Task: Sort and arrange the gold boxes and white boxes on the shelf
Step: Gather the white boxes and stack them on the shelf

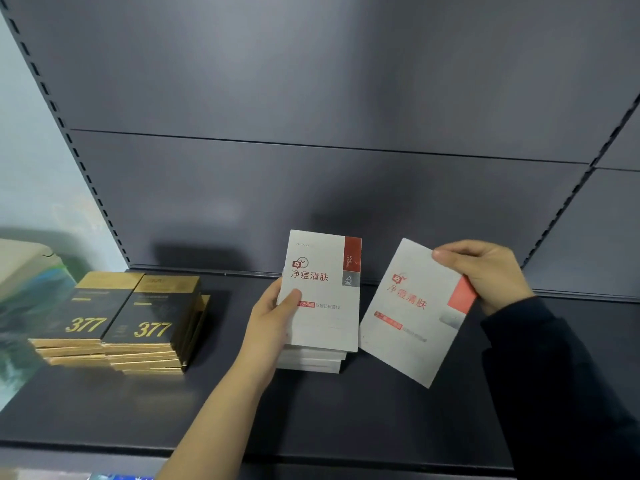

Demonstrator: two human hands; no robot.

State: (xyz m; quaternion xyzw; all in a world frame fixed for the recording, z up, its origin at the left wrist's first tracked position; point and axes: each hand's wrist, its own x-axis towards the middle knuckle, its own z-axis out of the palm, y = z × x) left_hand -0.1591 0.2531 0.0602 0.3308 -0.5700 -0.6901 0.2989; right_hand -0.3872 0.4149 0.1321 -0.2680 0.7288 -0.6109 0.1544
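Two stacks of gold and black boxes (pixel 138 323) marked 377 lie side by side at the left of the dark shelf (pixel 346 417). In the middle sits a stack of white boxes (pixel 311 362). My left hand (pixel 273 317) grips the left edge of the top white box (pixel 322 292), thumb on its face, tilting it up off the stack. My right hand (pixel 485 271) holds a second white box (pixel 412 317) by its upper right corner, tilted in the air just right of the stack.
The grey back panel (pixel 311 185) rises behind the shelf, with slotted uprights at left (pixel 86 174) and right (pixel 568 202). A pale packet and blurred goods (pixel 24 271) lie beyond the left upright. The shelf's front edge (pixel 242 452) runs below my forearms.
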